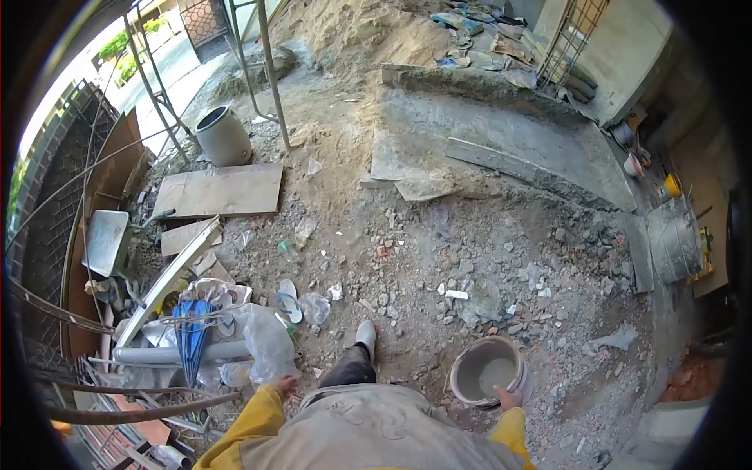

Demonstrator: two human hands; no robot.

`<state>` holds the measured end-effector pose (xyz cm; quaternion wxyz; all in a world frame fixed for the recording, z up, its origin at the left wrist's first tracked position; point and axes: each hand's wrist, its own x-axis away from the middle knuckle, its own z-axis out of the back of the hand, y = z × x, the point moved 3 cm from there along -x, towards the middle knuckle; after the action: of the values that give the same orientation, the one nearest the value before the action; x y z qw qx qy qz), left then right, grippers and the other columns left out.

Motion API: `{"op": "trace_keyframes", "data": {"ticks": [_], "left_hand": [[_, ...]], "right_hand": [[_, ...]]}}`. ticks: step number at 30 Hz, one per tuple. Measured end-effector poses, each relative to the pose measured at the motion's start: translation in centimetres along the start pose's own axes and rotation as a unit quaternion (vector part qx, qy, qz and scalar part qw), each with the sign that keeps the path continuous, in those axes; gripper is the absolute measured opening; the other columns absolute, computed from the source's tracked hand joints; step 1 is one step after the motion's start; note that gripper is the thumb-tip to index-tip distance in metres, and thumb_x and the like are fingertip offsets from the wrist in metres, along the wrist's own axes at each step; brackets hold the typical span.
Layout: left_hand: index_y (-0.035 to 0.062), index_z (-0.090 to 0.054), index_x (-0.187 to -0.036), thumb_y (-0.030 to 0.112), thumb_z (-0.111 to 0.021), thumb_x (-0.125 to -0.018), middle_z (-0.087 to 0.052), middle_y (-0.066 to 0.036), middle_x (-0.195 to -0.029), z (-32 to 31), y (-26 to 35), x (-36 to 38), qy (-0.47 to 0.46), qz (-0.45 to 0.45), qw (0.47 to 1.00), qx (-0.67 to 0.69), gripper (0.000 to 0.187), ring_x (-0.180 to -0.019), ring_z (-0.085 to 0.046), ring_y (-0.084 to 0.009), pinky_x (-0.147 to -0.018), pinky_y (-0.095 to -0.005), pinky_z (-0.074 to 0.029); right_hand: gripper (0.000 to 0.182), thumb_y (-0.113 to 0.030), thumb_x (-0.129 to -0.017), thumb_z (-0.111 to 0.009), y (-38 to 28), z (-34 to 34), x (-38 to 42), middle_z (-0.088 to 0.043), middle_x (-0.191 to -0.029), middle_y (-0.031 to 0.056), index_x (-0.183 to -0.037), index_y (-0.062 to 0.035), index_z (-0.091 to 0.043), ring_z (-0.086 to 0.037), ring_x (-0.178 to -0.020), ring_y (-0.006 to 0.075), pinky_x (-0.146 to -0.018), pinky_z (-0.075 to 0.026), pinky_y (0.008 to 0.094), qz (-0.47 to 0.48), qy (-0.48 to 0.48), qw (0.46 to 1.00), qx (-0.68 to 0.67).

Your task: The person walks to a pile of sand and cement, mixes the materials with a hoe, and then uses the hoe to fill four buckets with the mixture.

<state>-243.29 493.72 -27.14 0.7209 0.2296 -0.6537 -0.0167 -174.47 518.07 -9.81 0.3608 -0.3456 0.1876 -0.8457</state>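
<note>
At the lower right, my right hand (507, 398) grips the near rim of a round bucket (462, 374), its thumb over the edge. A greyish layer shows on the bucket's bottom. My left hand (283, 385) hangs by my left side, near a crumpled clear plastic sheet (268, 342); its fingers look loosely curled, too small to make out clearly. One shoe (366, 335) shows on the rubble ground below me.
Left lie a white beam (168, 280), a grey pipe (180, 352), a blue umbrella (192, 333) and flip-flops (289, 301). Farther off are boards (222, 190), a barrel (224, 139), metal legs and a sand pile (345, 35). A concrete slab (470, 129) has raised edges. A drum (674, 240) stands right.
</note>
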Motion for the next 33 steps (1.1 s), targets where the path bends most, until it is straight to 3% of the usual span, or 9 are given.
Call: {"op": "trace_keyframes", "data": {"ticks": [1, 6, 10, 16, 20, 24, 26, 28, 33], "left_hand": [[0.0173, -0.052, -0.125, 0.036, -0.055, -0.089, -0.062, -0.006, -0.115, -0.1, 5.8, -0.7, 0.055, 0.041, 0.997, -0.044, 0.041, -0.093, -0.062, -0.0264, -0.075, -0.0440, -0.048], [0.0154, -0.057, -0.119, 0.032, -0.059, -0.084, -0.062, -0.001, -0.096, 0.6, 30.5, -5.2, 0.043, -0.151, 0.988, 0.014, 0.039, -0.073, -0.057, -0.0128, -0.053, -0.0297, -0.041], [0.0006, -0.061, -0.117, 0.029, -0.061, -0.084, -0.067, -0.008, -0.092, 1.8, 45.0, -6.6, 0.070, -0.238, 0.968, 0.029, 0.043, -0.078, -0.064, -0.0176, -0.067, -0.0302, -0.052], [0.0002, -0.061, -0.117, 0.029, -0.062, -0.084, -0.068, -0.010, -0.095, 8.8, 51.4, -18.7, 0.174, -0.201, 0.951, -0.158, 0.044, -0.085, -0.064, -0.0176, -0.073, -0.0303, -0.052], [0.0012, -0.046, -0.134, 0.034, -0.066, -0.084, -0.062, -0.015, -0.118, 4.3, 61.0, -9.4, 0.041, -0.062, 0.997, 0.013, 0.064, -0.101, -0.063, -0.0249, -0.075, -0.0347, -0.052], [-0.0030, -0.029, -0.142, 0.048, -0.075, -0.074, -0.041, -0.025, -0.139, 1.7, 69.6, -11.5, 0.004, -0.162, 0.987, 0.002, 0.096, -0.127, -0.044, -0.0342, -0.106, -0.0425, -0.035], [-0.0023, -0.029, -0.142, 0.058, -0.078, -0.063, -0.038, -0.026, -0.141, 3.0, 73.2, -16.7, 0.030, -0.207, 0.965, -0.159, 0.111, -0.132, -0.037, -0.0379, -0.110, -0.0441, -0.030], [-0.0006, -0.029, -0.143, 0.062, -0.078, -0.060, -0.038, -0.027, -0.141, 4.1, 78.8, -18.5, 0.031, -0.219, 0.950, -0.220, 0.115, -0.132, -0.036, -0.0386, -0.110, -0.0441, -0.030], [0.0026, -0.033, -0.142, 0.068, -0.075, -0.056, -0.039, -0.025, -0.141, 7.9, 94.2, -26.9, 0.024, -0.200, 0.926, -0.320, 0.117, -0.133, -0.036, -0.0374, -0.110, -0.0434, -0.030]], "right_hand": [[0.059, -0.020, -0.067, -0.080, -1.5, -1.3, -0.3, -0.065, -0.105, 0.0159, -0.113, 0.0089, -0.059, -0.063, -0.092, 0.0235, -0.079, -0.050, 0.0353, -0.013, -0.044, 0.997, -0.057], [0.056, -0.023, -0.071, -0.077, -1.0, -8.4, -10.5, -0.066, -0.105, 0.0157, -0.115, 0.0057, -0.059, -0.065, -0.090, 0.0222, -0.076, -0.052, 0.0355, -0.139, -0.141, 0.969, -0.147], [0.059, -0.034, -0.072, -0.076, -18.2, -13.3, -8.0, -0.063, -0.109, 0.0137, -0.114, 0.0041, -0.063, -0.060, -0.095, 0.0208, -0.082, -0.049, 0.0343, -0.213, -0.179, 0.957, 0.081], [0.057, -0.034, -0.076, -0.071, -35.0, -30.5, -19.2, -0.062, -0.113, 0.0122, -0.119, 0.0015, -0.060, -0.060, -0.094, 0.0226, -0.083, -0.048, 0.0369, -0.158, -0.274, 0.947, 0.066], [0.056, -0.035, -0.078, -0.068, -39.8, -33.6, -27.6, -0.061, -0.115, 0.0113, -0.122, -0.0002, -0.059, -0.060, -0.094, 0.0238, -0.083, -0.048, 0.0386, -0.091, -0.315, 0.943, 0.052], [0.063, -0.036, -0.073, -0.072, -51.3, -35.3, -34.1, -0.062, -0.110, 0.0100, -0.122, -0.0001, -0.057, -0.060, -0.091, 0.0221, -0.075, -0.049, 0.0401, -0.144, -0.153, 0.977, -0.031], [0.075, -0.045, -0.066, -0.075, -67.4, -34.5, -30.3, -0.060, -0.113, 0.0082, -0.126, -0.0059, -0.051, -0.058, -0.095, 0.0231, -0.058, -0.044, 0.0437, -0.114, -0.129, 0.984, -0.036], [0.072, -0.034, -0.070, -0.076, -76.4, -35.7, -31.0, -0.058, -0.116, 0.0094, -0.129, -0.0057, -0.047, -0.056, -0.101, 0.0240, -0.074, -0.044, 0.0459, -0.117, -0.115, 0.984, -0.065], [0.081, -0.048, -0.067, -0.074, -87.4, -43.1, -36.6, -0.053, -0.124, 0.0057, -0.134, -0.0135, -0.043, -0.049, -0.110, 0.0278, -0.075, -0.037, 0.0481, -0.109, -0.106, 0.983, -0.103]]}}
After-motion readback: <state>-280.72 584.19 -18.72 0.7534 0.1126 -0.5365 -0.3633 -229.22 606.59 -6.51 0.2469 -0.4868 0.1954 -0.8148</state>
